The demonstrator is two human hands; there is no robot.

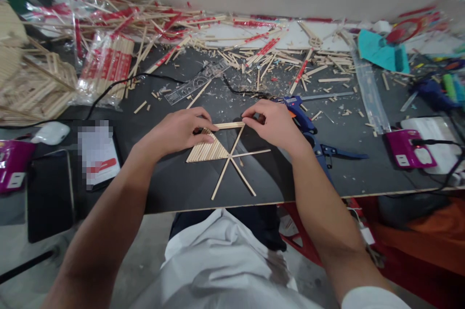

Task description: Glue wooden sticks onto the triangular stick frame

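Note:
A star-shaped frame of thin wooden sticks [230, 155] lies on the dark table [174, 188], with one wedge filled by closely laid parallel sticks [209, 150]. My left hand [181, 130] rests on the upper part of this filled wedge, fingers bent and pressing on it. A short stick piece [229, 126] runs across the top, from my left fingertips to the tip of a spoke. My right hand [271, 122] pinches that right end between thumb and forefinger. Other spokes spread toward the right and the front edge, untouched.
Behind the hands lie a clear ruler [194, 84], stick scraps [265, 59] and bagged sticks [107, 64]. Right of my right hand are a blue glue gun [301, 115] and blue cutters [329, 150]. Phones [50, 195] and a purple socket block [410, 149] sit at the sides.

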